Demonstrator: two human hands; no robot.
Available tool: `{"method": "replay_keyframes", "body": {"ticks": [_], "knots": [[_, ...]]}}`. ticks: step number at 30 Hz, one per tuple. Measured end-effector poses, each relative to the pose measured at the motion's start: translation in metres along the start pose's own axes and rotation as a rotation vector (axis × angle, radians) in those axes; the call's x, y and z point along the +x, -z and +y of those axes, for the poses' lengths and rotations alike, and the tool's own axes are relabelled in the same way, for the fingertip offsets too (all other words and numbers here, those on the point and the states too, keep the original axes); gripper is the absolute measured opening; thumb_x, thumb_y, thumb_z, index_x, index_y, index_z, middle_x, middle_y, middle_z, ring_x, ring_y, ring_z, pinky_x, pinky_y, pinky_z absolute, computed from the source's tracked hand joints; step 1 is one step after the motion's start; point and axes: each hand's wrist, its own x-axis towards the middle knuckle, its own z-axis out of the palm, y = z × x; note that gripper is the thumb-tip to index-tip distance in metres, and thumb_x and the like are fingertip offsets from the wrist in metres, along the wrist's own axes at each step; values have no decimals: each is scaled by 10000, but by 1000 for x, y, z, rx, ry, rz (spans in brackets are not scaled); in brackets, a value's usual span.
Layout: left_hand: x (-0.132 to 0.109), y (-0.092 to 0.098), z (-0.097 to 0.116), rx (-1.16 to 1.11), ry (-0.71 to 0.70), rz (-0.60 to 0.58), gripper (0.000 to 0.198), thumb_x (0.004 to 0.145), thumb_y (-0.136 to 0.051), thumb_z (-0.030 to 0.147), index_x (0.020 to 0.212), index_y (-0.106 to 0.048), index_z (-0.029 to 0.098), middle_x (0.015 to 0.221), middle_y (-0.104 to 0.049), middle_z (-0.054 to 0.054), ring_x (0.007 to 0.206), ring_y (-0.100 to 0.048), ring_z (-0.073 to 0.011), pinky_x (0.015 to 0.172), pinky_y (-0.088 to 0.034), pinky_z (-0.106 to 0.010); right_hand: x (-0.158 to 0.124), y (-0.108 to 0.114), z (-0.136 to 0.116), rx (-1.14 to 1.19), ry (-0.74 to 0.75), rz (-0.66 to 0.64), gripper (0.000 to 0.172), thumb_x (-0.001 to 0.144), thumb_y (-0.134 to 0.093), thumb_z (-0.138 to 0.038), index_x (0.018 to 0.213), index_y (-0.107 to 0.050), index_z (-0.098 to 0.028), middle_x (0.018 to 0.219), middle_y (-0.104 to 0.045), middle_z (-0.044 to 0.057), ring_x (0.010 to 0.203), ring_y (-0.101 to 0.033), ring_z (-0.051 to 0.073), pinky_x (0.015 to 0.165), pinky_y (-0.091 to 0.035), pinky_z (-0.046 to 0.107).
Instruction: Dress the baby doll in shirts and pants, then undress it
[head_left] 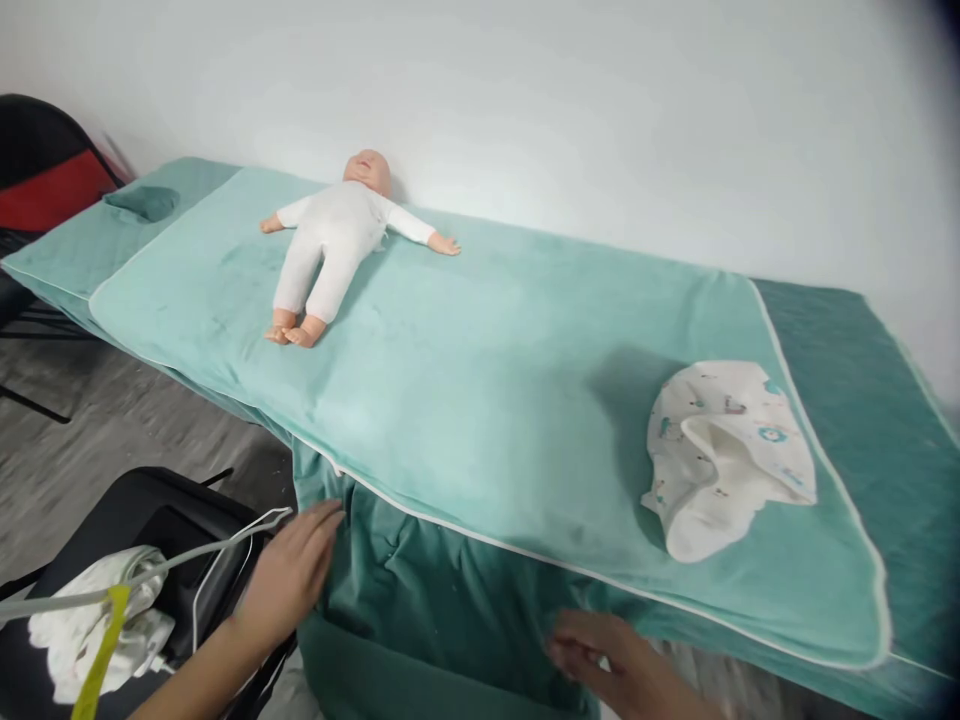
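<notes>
My left hand (296, 565) is by the front edge of the green bed cover (487, 400), its fingers stretched out and holding nothing. Lower right, my right hand (611, 655) is in front of the hanging green cloth, slightly blurred, fingers loosely bent with a gap at the thumb. No object shows in it. A baby doll (330, 235) in a white bodysuit lies on its back, arms spread, towards the far left of the bed. On the right side rests a folded white cloth item (720, 460) with animal prints; its exact kind is unclear.
A black chair (172, 500) at lower left carries a crumpled white printed cloth (112, 630). A pale strap and a yellow strip (101, 660) cross in front of it. Another black and red chair (56, 190) stands far left. A white wall (562, 110) runs behind the bed.
</notes>
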Motion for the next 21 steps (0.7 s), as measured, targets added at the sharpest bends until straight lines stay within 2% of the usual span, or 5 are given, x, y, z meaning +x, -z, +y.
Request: {"method": "replay_keyframes", "body": {"ticks": [4, 7, 13, 17, 21], "knots": [[26, -13, 26, -134, -368, -126, 426, 1021, -531, 196, 1442, -590, 182, 1555, -604, -115, 1495, -529, -278, 1222, -510, -491, 32, -46, 0, -172, 221, 203, 362, 1061, -465, -382, 1255, -750, -272, 1437, -686, 120, 1382, -624, 286, 1196, -499, 500], [38, -25, 26, -229, -461, -283, 500, 1024, -534, 234, 1523, -527, 197, 1631, -522, -100, 1555, -453, -287, 1269, -446, -555, 40, -74, 21, -383, 364, 149, 425, 1062, -467, -327, 1431, -674, -288, 1576, -578, 96, 1505, -512, 309, 1270, -382, 613], [47, -39, 16, -398, -378, -445, 583, 1014, -510, 236, 1579, -462, 372, 1681, -446, 19, 1600, -381, -273, 1303, -363, -607, 63, -88, 59, -453, 533, 214, 590, 947, -492, -221, 1490, -611, -419, 1524, -576, 17, 1415, -575, 330, 1176, -497, 609], [53, -44, 18, -506, -293, -419, 717, 927, -596, 282, 1536, -409, 610, 1621, -495, 171, 1531, -492, -261, 1282, -404, -560, 90, -97, 81, -309, 695, 377, 1029, 690, -607, -289, 1593, -250, -632, 1408, -600, -80, 1121, -710, 415, 858, -667, 629], [61, -42, 21, -518, -289, -375, 788, 900, -582, 297, 1510, -319, 721, 1567, -524, 243, 1461, -570, -230, 1208, -493, -500, 105, -104, 90, -286, 698, 439, 1162, 573, -609, -311, 1566, -123, -668, 1333, -578, -125, 958, -732, 444, 681, -681, 614]]}}
